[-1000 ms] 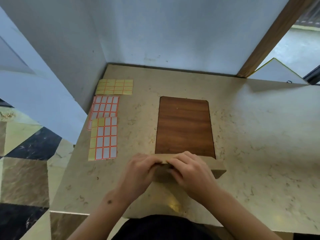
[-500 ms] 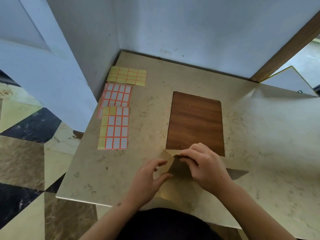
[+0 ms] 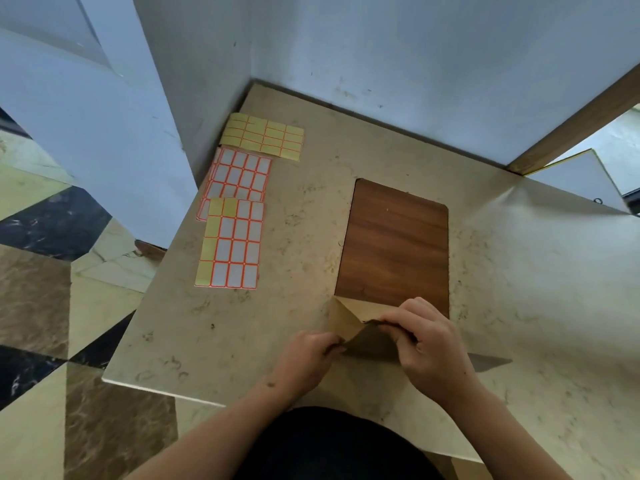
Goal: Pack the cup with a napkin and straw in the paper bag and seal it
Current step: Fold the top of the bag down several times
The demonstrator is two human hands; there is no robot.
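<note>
Pinching paper bag (image 3: 349, 318), both hands.

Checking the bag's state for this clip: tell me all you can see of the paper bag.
The paper bag is plain brown paper, flat-looking, at the table's near edge, overlapping the wooden board's near end. Its upper part is being folded or opened; which, I cannot tell. The left hand pinches its left corner; the right hand grips its top.

Both forearms reach forward from the lower edge of the view and converge near its middle. Left hand (image 3: 308, 358): fingers curled, fingertips pinching the left corner of the bag (image 3: 349, 320). Right hand (image 3: 429, 344): knuckles up, fingers bent down, gripping the bag's upper edge. The two hands lie close together, not touching.
</note>
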